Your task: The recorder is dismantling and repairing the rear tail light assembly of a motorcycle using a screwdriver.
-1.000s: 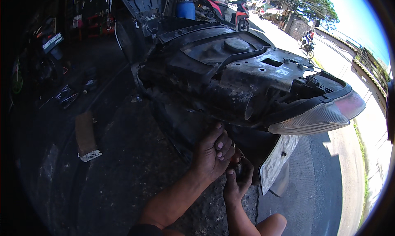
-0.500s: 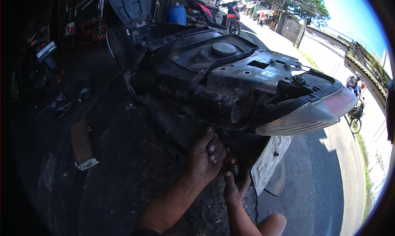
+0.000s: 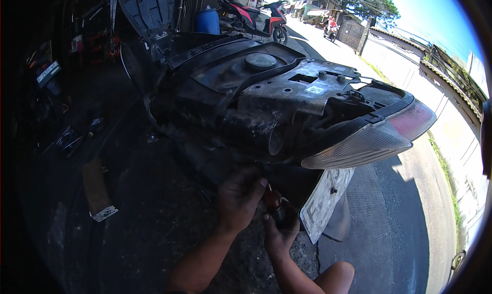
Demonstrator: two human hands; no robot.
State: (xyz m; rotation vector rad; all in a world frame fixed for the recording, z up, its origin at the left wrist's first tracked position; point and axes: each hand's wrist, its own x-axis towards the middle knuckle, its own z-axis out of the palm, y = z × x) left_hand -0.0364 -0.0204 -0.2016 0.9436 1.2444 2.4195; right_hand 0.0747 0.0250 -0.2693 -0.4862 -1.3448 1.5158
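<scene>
A stripped scooter tail (image 3: 256, 104) stands before me, its metal bracket and round tank cap exposed. Under its body, at the black rear fender (image 3: 294, 184), both my hands are close together. My right hand (image 3: 282, 230) grips a screwdriver (image 3: 273, 197) with a reddish handle, its thin shaft pointing up. Just left of it, my left hand (image 3: 240, 199) is raised to the fender's shaded underside, thumb and fingers drawn together; what they hold is lost in the dark. A worn licence plate (image 3: 325, 204) hangs right of my right hand, below the clear-and-red tail light (image 3: 369, 135).
On the dark floor at left lies a brown strip of board (image 3: 97, 191), with scattered tools (image 3: 69, 140) farther off. A parked red-and-black scooter (image 3: 256, 19) and a blue drum (image 3: 207, 22) stand behind. Along the sunlit road, a rider approaches on a motorcycle (image 3: 331, 31).
The view has shifted slightly, so the scooter sits farther left. My left hand has turned, its fingers now in shadow, and the screwdriver shows more clearly. The cyclist at right has left the view.
</scene>
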